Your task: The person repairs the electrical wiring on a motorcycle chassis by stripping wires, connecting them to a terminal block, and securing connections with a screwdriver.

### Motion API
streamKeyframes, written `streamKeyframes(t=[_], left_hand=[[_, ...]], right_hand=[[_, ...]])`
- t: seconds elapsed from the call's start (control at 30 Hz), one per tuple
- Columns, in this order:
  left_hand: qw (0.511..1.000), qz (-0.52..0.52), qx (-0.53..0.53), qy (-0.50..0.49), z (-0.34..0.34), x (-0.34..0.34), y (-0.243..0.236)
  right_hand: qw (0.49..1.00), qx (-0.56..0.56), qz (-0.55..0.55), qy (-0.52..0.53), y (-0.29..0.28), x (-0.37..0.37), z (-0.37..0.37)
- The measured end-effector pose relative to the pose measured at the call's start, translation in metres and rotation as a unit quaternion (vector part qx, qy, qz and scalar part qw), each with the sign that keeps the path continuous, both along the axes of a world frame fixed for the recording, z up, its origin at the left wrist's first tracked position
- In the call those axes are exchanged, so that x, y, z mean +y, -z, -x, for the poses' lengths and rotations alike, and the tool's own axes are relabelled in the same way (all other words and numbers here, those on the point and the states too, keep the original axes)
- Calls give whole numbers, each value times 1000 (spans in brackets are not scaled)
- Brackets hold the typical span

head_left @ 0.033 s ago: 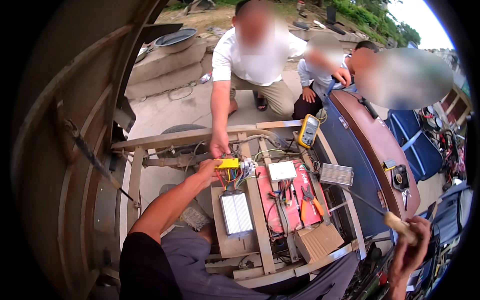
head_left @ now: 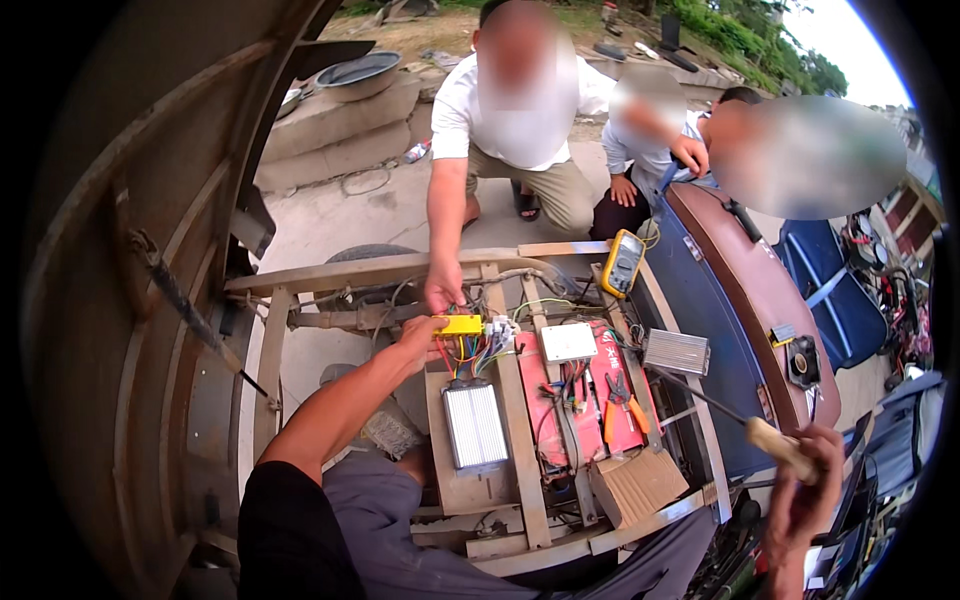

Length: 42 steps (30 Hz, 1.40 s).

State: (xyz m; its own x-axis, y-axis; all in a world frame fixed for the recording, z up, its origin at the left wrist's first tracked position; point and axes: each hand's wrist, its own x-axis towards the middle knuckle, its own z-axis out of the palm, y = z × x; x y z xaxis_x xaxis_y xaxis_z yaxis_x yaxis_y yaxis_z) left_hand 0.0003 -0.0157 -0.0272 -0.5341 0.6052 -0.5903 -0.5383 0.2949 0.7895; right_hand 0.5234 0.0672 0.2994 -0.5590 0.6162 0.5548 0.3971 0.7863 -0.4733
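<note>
My left hand (head_left: 415, 338) grips a yellow plastic block (head_left: 458, 324) with coloured wires and white connectors (head_left: 497, 332) beside it. A co-worker's hand (head_left: 443, 290) reaches to the same block. My right hand (head_left: 808, 480) holds the wooden handle (head_left: 780, 448) of a long thin metal rod, pointing up-left over the frame. Below the block lies a finned silver box (head_left: 473, 424). A white box (head_left: 567, 341) rests on a red panel (head_left: 540, 430) near orange-handled pliers (head_left: 622, 410); another finned silver box (head_left: 676, 352) is at their right.
A yellow multimeter (head_left: 621, 262) sits on the metal frame (head_left: 530, 510), which also holds cardboard (head_left: 635, 485). A rusty panel (head_left: 140, 330) rises at left. Co-workers (head_left: 510, 150) crouch across the frame. A brown padded seat (head_left: 725, 260) lies at right.
My right hand and the wooden-handled rod have shifted slightly left. The frame and the co-workers appear slightly further right in the view.
</note>
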Motion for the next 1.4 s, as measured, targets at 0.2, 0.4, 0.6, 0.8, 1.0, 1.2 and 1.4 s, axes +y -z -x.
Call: streamKeyframes(t=[0.2, 0.4, 0.6, 0.8, 1.0, 1.2, 1.4], left_hand=[[998, 9, -37, -57, 11, -37, -8], [998, -21, -52, -31, -1, -12, -12], [996, -19, -59, -62, 0, -21, -14], [996, -31, -52, -68, -9, -17, -23], [997, -32, -55, -37, -1, -23, -18], [997, -38, -54, -47, -8, -23, -30], [997, -41, -52, -51, -7, -23, -25]], right_hand=[[986, -31, -10, -163, 50, 9, 163], [987, -16, 54, -148, 88, 17, 213], [976, -29, 64, -205, 109, 11, 267], [970, -54, 96, -217, 126, 12, 296], [968, -58, 84, -230, 130, 9, 309], [965, -73, 108, -229, 128, 9, 312], [964, -67, 91, -240, 127, 10, 315]])
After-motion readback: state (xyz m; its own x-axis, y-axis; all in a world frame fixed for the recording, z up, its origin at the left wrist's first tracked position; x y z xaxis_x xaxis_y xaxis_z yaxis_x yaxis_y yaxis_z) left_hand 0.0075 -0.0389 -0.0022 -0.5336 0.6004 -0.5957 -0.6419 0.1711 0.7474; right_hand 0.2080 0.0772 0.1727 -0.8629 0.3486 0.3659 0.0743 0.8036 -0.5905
